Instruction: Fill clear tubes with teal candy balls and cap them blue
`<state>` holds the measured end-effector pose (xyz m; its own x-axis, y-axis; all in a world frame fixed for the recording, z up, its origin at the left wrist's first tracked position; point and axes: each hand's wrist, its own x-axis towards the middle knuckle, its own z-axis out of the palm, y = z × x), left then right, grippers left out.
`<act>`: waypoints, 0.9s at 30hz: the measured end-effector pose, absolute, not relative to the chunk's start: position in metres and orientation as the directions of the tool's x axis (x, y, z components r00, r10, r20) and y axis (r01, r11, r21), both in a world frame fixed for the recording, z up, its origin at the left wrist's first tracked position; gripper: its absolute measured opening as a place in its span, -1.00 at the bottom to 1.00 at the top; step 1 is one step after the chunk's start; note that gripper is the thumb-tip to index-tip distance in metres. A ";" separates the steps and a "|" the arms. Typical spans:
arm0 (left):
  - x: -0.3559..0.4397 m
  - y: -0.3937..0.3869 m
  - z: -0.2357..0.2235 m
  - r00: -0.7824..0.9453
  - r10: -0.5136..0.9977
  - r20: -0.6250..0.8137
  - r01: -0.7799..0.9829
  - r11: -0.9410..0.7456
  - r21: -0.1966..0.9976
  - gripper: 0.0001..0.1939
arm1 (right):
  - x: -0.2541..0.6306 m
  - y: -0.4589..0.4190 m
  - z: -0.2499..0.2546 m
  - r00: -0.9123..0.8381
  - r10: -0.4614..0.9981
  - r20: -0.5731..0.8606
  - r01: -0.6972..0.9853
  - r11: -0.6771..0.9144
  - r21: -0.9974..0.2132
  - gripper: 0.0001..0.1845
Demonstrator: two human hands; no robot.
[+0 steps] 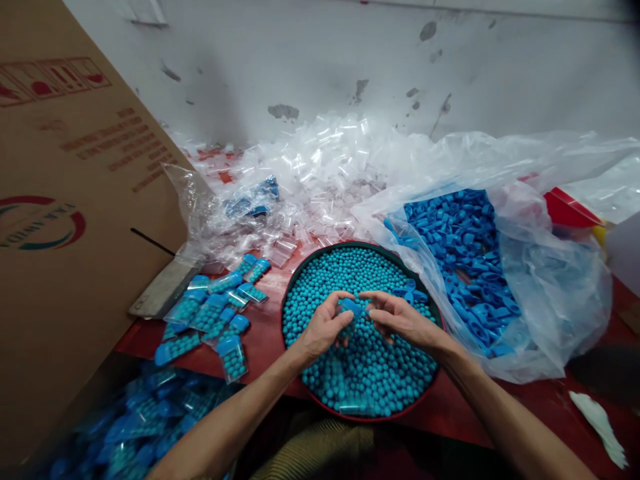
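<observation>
A round tub (287,293) full of small turquoise beads (340,270) stands in front of me. Above the beads, my left hand (323,327) pinches a blue plastic cap (351,307) between thumb and fingers. Close to it, my right hand (403,321) has its thumb and index finger brought together at the cap's right side; a tiny blue bit shows at the tips, too small to make out. A clear plastic case (359,405) lies on the beads at the near rim. Several loose blue caps (411,292) rest on the beads at the right.
Filled bead packs (233,357) lie on the red table (270,333) left of the tub, with more packs (150,413) below. A cardboard box (75,200) rises at the left. Clear cases (320,193) heap behind; a plastic bag (550,287) of blue caps (450,233) sits right.
</observation>
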<state>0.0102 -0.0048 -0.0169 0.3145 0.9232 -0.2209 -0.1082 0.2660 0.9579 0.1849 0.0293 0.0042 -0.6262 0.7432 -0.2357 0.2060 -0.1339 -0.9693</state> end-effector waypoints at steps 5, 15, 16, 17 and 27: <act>0.008 -0.007 -0.016 0.337 0.916 -0.217 -0.075 0.256 0.964 -0.64 | 0.183 0.027 0.005 -0.488 0.862 -0.133 0.215 -0.028 -0.976 -0.61; 0.019 -0.012 -0.004 0.203 0.970 -0.137 -0.085 0.157 0.984 -0.61 | 0.166 0.002 0.001 -0.617 0.781 0.097 0.593 0.542 -0.595 -0.15; 0.019 -0.012 -0.003 0.204 0.968 -0.142 -0.094 0.164 0.982 -0.63 | 0.164 0.002 -0.001 -0.599 0.791 0.121 0.593 0.541 -0.597 -0.18; 0.019 -0.012 -0.003 0.206 0.967 -0.149 -0.104 0.173 0.979 -0.66 | 0.162 0.002 -0.005 -0.581 0.798 0.160 0.588 0.547 -0.597 -0.21; 0.027 -0.011 -0.009 0.052 0.986 -0.159 0.030 0.157 0.987 -0.81 | 0.146 -0.008 -0.029 -0.433 0.823 0.366 0.674 0.566 -0.475 -0.28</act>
<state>0.0267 -0.0111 -0.0088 0.0524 0.9860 -0.1585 0.0301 0.1571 0.9871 0.1463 -0.0082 -0.0289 -0.4331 0.8235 0.3665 0.6737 0.5658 -0.4754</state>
